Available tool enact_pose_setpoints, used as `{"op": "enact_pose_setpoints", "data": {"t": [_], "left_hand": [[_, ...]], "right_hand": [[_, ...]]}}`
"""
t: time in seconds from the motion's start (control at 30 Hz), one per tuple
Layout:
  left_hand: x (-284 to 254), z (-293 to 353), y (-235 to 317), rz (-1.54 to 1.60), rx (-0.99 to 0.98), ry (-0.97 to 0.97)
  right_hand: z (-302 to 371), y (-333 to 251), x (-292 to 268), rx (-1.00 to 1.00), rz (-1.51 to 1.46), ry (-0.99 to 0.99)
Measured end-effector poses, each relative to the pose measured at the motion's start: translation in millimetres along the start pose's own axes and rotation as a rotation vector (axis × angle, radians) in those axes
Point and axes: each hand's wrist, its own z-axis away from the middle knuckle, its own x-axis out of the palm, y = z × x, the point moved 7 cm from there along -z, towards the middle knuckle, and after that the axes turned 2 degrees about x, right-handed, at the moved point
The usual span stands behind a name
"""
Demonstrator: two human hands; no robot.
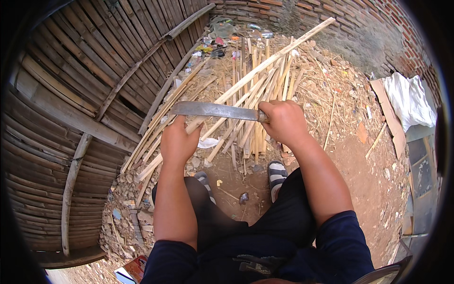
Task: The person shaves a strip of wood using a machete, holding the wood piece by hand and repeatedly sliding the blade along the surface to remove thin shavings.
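Observation:
My right hand [285,118] is wrapped round the handle of a machete [215,110]. Its wide, worn grey blade points left and ends just beyond the knuckles of my left hand [178,143]. That left hand is closed round a long pale bamboo strip [265,63], which slants from the lower left up to the far right. The blade crosses over this strip; whether it touches it I cannot tell. Beneath them lies a loose pile of split bamboo strips [257,137], several crossing one another on the ground.
A slatted bamboo wall [94,61] rises on the left, and a brick wall [359,35] closes the far side. Rubble and litter cover the ground. White sacking [409,102] and a cardboard sheet [388,116] stand at the right. My sandalled feet [277,177] are close to the pile.

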Motion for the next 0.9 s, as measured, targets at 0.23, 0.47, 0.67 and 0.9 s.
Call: {"op": "enact_pose_setpoints", "data": {"t": [0.23,0.47,0.67,0.9], "left_hand": [[-9,0,-6,0.088,0.008,0.061],[-10,-1,-4,0.050,-0.083,-0.016],[-6,-2,-9,0.092,-0.065,0.000],[-4,-2,-11,0.068,-0.096,-0.012]], "right_hand": [[-4,-15,1,-0.067,0.014,0.075],[-1,-17,-3,-0.081,-0.009,0.115],[-1,-28,-9,-0.120,-0.049,0.151],[-1,-27,-4,-0.085,0.038,0.115]]}}
